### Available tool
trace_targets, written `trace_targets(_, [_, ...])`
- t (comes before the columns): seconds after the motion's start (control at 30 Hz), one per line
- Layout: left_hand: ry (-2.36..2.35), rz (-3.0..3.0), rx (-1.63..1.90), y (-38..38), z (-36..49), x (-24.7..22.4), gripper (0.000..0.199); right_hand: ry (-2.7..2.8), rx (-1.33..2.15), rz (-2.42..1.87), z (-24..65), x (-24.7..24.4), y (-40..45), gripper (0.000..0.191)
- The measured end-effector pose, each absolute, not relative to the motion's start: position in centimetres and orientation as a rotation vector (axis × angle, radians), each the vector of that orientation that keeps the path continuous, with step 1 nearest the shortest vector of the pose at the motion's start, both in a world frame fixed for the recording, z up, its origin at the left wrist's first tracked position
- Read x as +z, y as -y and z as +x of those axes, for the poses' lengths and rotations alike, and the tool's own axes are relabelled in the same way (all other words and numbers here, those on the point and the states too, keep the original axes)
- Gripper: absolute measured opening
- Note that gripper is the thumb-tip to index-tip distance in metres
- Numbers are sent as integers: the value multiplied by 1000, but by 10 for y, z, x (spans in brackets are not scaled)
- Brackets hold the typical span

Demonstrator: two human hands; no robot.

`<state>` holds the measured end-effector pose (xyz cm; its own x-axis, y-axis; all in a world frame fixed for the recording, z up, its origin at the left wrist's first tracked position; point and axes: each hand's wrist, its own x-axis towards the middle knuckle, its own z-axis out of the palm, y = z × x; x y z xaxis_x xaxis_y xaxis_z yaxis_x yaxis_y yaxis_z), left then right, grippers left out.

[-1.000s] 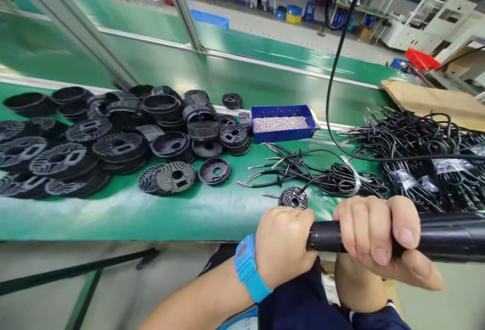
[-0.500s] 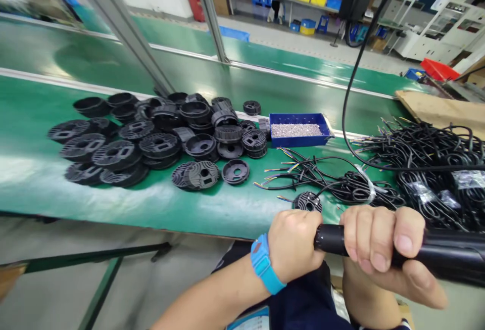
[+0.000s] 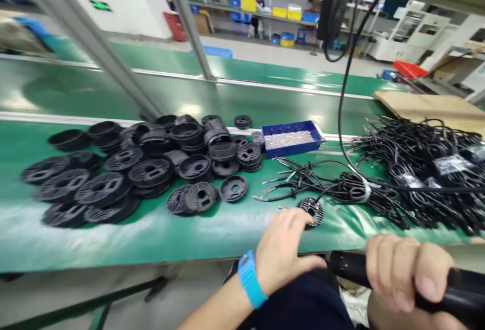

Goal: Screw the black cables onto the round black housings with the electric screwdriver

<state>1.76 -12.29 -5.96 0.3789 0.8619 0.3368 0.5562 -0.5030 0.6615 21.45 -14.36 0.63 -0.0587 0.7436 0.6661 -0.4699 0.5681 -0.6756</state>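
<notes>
My right hand (image 3: 411, 274) is wrapped round a black electric screwdriver (image 3: 350, 268), held level in front of my body with its narrow end toward the left. My left hand (image 3: 284, 246), with a blue wristband (image 3: 251, 278), has its thumb spread away from the fingers. Its fingertips reach the near left edge of a round black cover (image 3: 315, 214) with a wavy pattern; whether they touch it I cannot tell. A black cable runs from this cover into a tied bundle of cables (image 3: 352, 188) with bare coloured wire ends.
Many round black housings (image 3: 102, 188) are piled on the green bench (image 3: 159, 244) at left. Behind the cover stands a blue tray (image 3: 291, 153) of small metal screws. More black cables (image 3: 428, 163) lie heaped at right, and a black cord (image 3: 343, 92) hangs down before them.
My left hand has let go of the screwdriver's front end, opened and moved toward the round cover. My right hand and the screwdriver have shifted right and down. The view has tilted.
</notes>
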Motion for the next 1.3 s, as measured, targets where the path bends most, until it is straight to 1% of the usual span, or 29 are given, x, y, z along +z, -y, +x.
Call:
trace_targets(0.03, [-1308, 2207, 964, 117, 15, -67, 77, 1231, 965, -287, 221, 8, 149, 23])
trace_targets(0.13, [-1422, 2231, 938, 97, 16, -87, 86, 1049, 923, -366, 238, 9, 161, 30])
trace_targets(0.17, [-1415, 2232, 903, 92, 17, -92, 86, 1035, 942, -387, 243, 8, 163, 31])
trace_targets(0.23, [-1389, 2172, 858, 86, 20, -96, 80, 1086, 990, -374, 252, 4, 164, 31])
trace_targets(0.33, [-1328, 1939, 919, 87, 20, -88, 70, 1147, 1007, -336, 265, -3, 162, 31])
trace_targets(0.53, [-1139, 1628, 994, 98, 19, -54, 68, 1083, 1067, -385, 284, -10, 164, 28])
trace_targets(0.73, [-956, 1388, 974, 101, 28, -38, 76, 974, 1057, -640, 279, -4, 169, 27])
trace_targets(0.97, [-866, 1004, 859, 114, 25, -46, 86, 854, 1057, -692, 275, -2, 161, 33])
trace_targets(1.13, [-906, 777, 809, 120, 29, -41, 96, 807, 1080, -759, 281, -4, 163, 34])
trace_targets(1.3, [-935, 748, 867, 119, 35, -33, 89, 794, 1134, -783, 285, -2, 163, 34])
